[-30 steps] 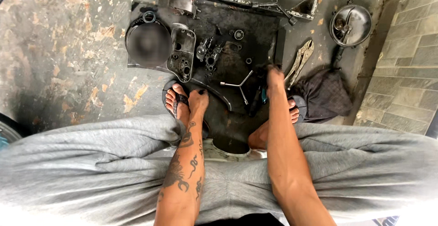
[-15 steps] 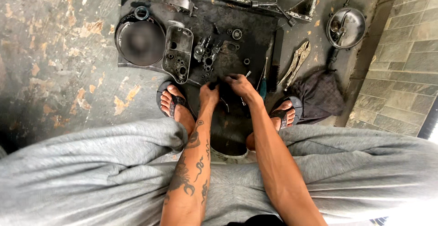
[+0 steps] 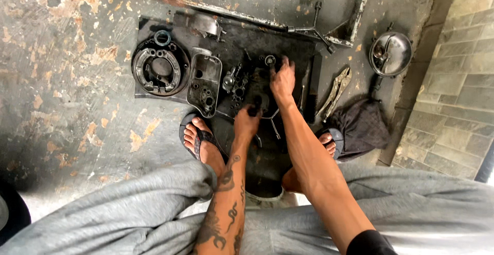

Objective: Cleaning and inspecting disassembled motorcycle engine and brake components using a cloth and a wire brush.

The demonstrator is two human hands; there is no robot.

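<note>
Greasy black metal parts [image 3: 242, 82] lie heaped on a dark mat [image 3: 288, 44] spread over the concrete floor [image 3: 67, 95], and both hands work among them. The left hand [image 3: 248, 121] is curled narrow around a small dark piece [image 3: 256, 102] at the near edge of the heap; what that piece is cannot be told. The right hand [image 3: 283, 79] reaches further out, fingers bent down onto the parts just below a small ring-shaped part [image 3: 269, 59]; whether it grips anything is not clear.

Left of the heap rests an oblong metal casing [image 3: 205, 82], and beside that a round brake plate [image 3: 157, 69] with its shoes. A Y-shaped socket wrench [image 3: 315, 28] lies on the far side of the mat, touching a long metal bar [image 3: 236, 12]. To the right, off the mat, lie pliers [image 3: 334, 91], a dark rag [image 3: 360, 126] and a round chrome housing [image 3: 390, 53] near the brick wall [image 3: 458, 106]. Sandalled feet [image 3: 200, 139] flank the mat's near edge, grey trousers [image 3: 113, 214] below.
</note>
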